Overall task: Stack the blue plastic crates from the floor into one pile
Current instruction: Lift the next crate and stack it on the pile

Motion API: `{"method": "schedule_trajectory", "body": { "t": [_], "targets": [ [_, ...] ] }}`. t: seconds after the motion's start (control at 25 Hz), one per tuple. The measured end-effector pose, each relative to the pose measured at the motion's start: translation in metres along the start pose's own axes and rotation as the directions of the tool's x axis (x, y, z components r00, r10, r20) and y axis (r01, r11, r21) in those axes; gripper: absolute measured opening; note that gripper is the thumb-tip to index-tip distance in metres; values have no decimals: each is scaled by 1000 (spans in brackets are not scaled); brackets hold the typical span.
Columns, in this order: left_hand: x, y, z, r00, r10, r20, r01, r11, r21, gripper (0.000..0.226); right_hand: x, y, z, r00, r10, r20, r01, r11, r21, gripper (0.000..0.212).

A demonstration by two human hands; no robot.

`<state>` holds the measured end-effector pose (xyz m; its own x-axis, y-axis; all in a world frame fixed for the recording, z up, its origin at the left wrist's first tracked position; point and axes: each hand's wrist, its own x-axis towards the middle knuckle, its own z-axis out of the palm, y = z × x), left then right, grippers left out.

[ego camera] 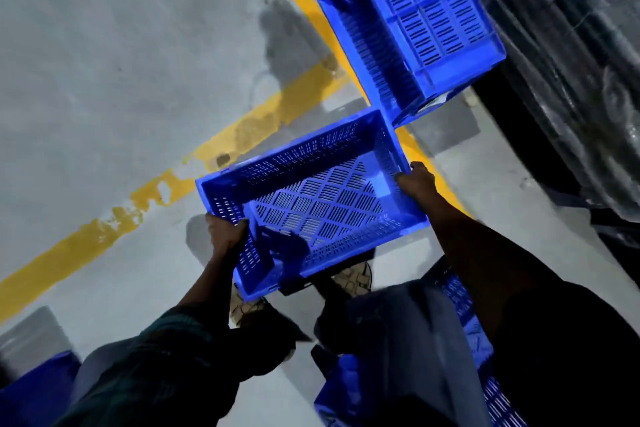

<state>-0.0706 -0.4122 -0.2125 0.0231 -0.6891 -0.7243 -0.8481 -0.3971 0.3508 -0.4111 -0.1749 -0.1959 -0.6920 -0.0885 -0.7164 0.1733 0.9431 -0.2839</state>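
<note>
I hold an empty blue slotted crate (311, 201) in the air in front of me, tilted, above my feet. My left hand (225, 229) grips its near left short wall, fingers hooked over the rim. My right hand (415, 180) grips the right short wall at the rim. Just beyond it, at the upper right, a second blue crate (408, 21) shows its ribbed, slotted side; it seems to top a pile, its base hidden. Another blue crate (485, 357) lies low at my right leg, partly hidden by my arm.
Grey concrete floor with yellow painted lines (242, 132) runs under the crates. Dark goods wrapped in clear film (571, 62) stand along the right. A blue object (34, 388) sits at the bottom left corner. My sandalled feet (353, 277) are below the held crate.
</note>
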Motion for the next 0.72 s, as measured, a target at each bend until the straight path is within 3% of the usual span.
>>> {"method": "schedule_trajectory", "body": {
  "t": [0.16,0.2,0.28,0.36,0.56,0.72],
  "targets": [
    [14,0,5,977,-210,-29,204,968,-146,86,9,0,15,999,43,-1,-43,998,48,57],
    [14,0,2,965,-262,21,260,942,-212,79,11,-2,15,998,59,6,-59,996,70,59],
    [4,10,-6,944,-303,127,325,918,-229,43,17,-2,10,994,107,4,-107,988,110,62],
    [-10,11,-22,939,-296,178,324,933,-158,21,8,4,1,993,121,-2,-120,985,127,59],
    [-75,18,-70,963,-241,120,260,946,-193,15,-59,7,-39,998,54,12,-55,996,71,49],
    [-129,13,-133,978,-169,126,197,944,-263,39,-139,-17,-84,999,48,-26,-45,994,95,50]
  ]
}}
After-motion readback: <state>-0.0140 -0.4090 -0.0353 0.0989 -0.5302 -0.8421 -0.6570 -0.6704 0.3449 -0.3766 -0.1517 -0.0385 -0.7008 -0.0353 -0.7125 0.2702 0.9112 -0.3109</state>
